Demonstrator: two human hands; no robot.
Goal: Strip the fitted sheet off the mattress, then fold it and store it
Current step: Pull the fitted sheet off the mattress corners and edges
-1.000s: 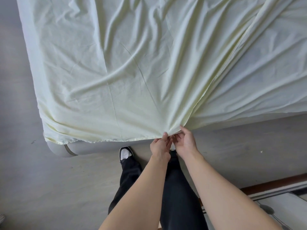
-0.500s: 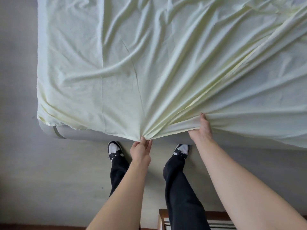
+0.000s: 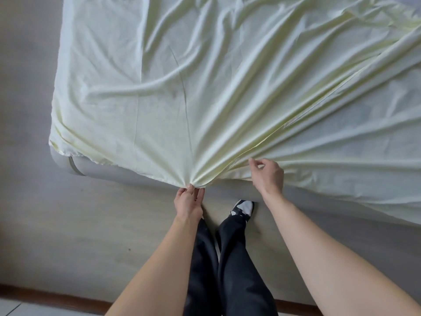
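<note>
While the pale yellow fitted sheet (image 3: 227, 87) is lying loose and creased across the mattress (image 3: 109, 171), filling the upper frame, I am pinching its gathered edge at lower centre with my left hand (image 3: 188, 201). My right hand (image 3: 268, 175), fingers (image 3: 251, 161) curled, is pinching a fold just right. My shoe (image 3: 243, 207) is standing on the grey floor (image 3: 68, 224).

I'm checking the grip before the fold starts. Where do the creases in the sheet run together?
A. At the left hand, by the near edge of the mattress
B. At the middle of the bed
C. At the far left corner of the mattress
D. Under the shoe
A: the folds of the sheet fan out from the left hand, whose fingers pinch its bunched edge beside the mattress.
</note>
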